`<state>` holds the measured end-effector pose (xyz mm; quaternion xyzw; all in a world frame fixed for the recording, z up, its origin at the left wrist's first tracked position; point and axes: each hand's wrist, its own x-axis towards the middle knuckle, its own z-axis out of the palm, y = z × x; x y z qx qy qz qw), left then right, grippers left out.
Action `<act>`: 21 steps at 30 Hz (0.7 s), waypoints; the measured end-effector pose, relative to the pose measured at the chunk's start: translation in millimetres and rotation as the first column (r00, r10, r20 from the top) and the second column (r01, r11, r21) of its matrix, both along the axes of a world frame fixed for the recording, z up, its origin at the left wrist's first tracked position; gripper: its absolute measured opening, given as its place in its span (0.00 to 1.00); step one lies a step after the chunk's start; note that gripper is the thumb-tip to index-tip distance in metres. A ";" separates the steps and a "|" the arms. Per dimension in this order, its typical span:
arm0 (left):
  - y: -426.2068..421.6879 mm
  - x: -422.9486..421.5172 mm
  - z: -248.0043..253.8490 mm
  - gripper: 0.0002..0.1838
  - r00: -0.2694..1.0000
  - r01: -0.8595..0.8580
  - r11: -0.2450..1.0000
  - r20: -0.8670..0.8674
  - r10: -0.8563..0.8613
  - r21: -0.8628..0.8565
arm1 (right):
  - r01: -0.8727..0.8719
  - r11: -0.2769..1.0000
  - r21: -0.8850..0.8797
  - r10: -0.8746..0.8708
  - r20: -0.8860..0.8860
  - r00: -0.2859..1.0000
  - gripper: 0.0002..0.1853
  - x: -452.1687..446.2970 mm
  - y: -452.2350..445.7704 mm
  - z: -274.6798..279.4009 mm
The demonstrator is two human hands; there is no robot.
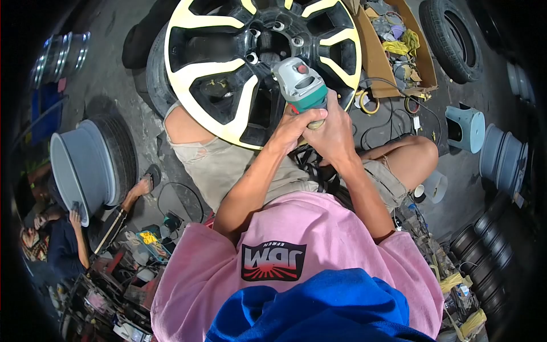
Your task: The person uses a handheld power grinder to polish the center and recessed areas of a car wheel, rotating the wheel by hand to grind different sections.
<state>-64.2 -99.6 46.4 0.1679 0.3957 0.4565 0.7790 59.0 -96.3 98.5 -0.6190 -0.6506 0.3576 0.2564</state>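
Both my hands are wrapped round the body of a green and grey angle grinder (305, 91). My left hand (292, 130) grips it from the left side, thumb across the body. On the right side, my right hand (333, 130) is closed round the same tool, close against the left one. The grinder's head lies over the lower part of a wheel rim (196, 74) with pale yellow and black spokes, just below its hub. The disc under the head is hidden, so contact with the rim cannot be made out.
A cardboard box (379, 51) of scraps stands upper right, near tape rolls (369, 104), a tire (453, 43) and a light blue stool (466, 129). Cables cross the floor. At left, another person's hand (76, 218) touches a grey rim (80, 165).
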 end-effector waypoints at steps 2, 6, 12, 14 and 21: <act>-2.4 -1.6 0.1 0.27 1.000 -0.012 1.000 0.017 0.012 0.005 | 0.002 0.999 0.038 -0.004 0.043 0.999 0.32 -3.5 -2.7 3.3; -3.1 -2.2 5.9 0.27 0.993 -0.031 0.998 0.115 0.036 -0.048 | 0.001 0.999 0.039 -0.005 0.102 0.995 0.31 -7.4 -1.9 13.3; 7.7 0.4 18.9 0.28 0.997 0.069 0.998 -0.018 -0.069 0.007 | -0.002 0.999 -0.051 -0.001 -0.059 0.998 0.28 0.0 6.0 12.0; 8.8 0.1 22.1 0.27 0.998 0.054 0.998 -0.023 -0.053 0.018 | -0.012 1.000 -0.025 0.011 -0.045 0.999 0.29 -0.3 6.4 8.6; 1.1 -1.7 1.3 0.26 0.994 0.005 0.999 0.109 -0.009 0.037 | -0.019 0.998 0.067 0.011 0.114 0.993 0.30 -11.0 2.6 16.2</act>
